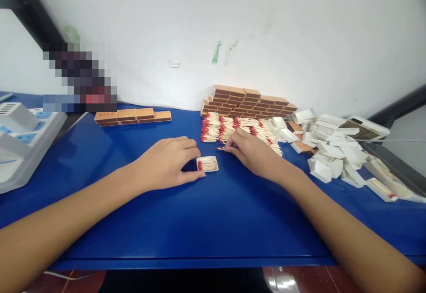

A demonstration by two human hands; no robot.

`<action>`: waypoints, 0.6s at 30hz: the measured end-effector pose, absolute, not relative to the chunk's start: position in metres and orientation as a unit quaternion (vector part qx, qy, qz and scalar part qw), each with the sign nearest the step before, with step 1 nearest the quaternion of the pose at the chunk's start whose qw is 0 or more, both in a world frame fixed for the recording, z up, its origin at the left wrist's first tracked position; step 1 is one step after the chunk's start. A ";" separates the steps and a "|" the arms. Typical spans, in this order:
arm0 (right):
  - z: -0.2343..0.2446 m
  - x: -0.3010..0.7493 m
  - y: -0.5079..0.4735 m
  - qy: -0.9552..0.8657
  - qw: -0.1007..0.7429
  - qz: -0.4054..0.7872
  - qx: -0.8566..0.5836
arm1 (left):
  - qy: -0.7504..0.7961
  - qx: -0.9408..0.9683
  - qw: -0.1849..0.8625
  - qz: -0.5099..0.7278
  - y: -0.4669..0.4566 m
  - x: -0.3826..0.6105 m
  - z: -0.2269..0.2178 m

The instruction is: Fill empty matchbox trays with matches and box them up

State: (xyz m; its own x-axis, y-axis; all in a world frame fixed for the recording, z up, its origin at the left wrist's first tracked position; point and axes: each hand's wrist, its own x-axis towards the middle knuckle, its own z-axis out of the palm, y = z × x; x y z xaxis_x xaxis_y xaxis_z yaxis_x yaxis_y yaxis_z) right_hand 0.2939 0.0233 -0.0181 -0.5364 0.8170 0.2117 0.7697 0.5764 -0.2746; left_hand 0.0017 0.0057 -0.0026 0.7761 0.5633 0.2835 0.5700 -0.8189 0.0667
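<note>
On the blue table lies a small white matchbox tray (217, 168) with red-tipped matches (208, 166) inside. Thumb and fingers of my left hand (173, 163) close around its left end and steady it. Just right of and beyond the tray, my right hand (249, 153) pinches a few red-headed matches (219, 148) between thumb and fingertips. Behind that hand spreads a large pile of loose matches (210, 128), their red heads mostly pointing left; my hand hides part of it.
Stacked matchboxes (246, 100) stand against the wall behind the pile. A shorter row of matchboxes (133, 115) sits back left. White empty trays (329, 144) heap at the right, beside a phone (364, 128). A white plastic unit (23, 151) occupies the left edge.
</note>
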 end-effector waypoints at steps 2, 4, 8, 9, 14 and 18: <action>-0.012 0.289 0.015 -0.872 0.182 0.102 -0.442 | -0.302 -0.941 0.015 -0.149 0.006 0.001 -0.003; -0.007 0.282 0.006 -0.870 0.196 0.135 -0.431 | -0.303 -0.941 0.016 -0.150 0.005 0.001 -0.004; -0.003 0.266 -0.007 -0.874 0.200 0.154 -0.416 | -0.300 -0.942 0.010 -0.151 0.005 0.002 -0.004; -0.003 0.263 -0.009 -0.877 0.198 0.141 -0.415 | -0.299 -0.942 0.010 -0.154 0.004 0.002 -0.004; -0.005 0.253 -0.014 -0.893 0.169 0.056 -0.414 | -0.291 -0.942 0.021 -0.163 0.004 0.002 -0.004; -0.005 0.252 -0.016 -0.898 0.152 0.015 -0.412 | -0.285 -0.943 0.030 -0.169 0.004 0.002 -0.004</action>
State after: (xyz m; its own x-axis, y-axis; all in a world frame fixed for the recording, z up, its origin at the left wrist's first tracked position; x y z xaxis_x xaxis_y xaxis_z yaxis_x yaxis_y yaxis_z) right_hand 0.2519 -0.0162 -0.0047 -0.6144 0.7448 0.2605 0.7356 0.6601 -0.1522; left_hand 0.0023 0.0036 -0.0035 0.7801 0.5281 0.3355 0.5482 -0.8354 0.0403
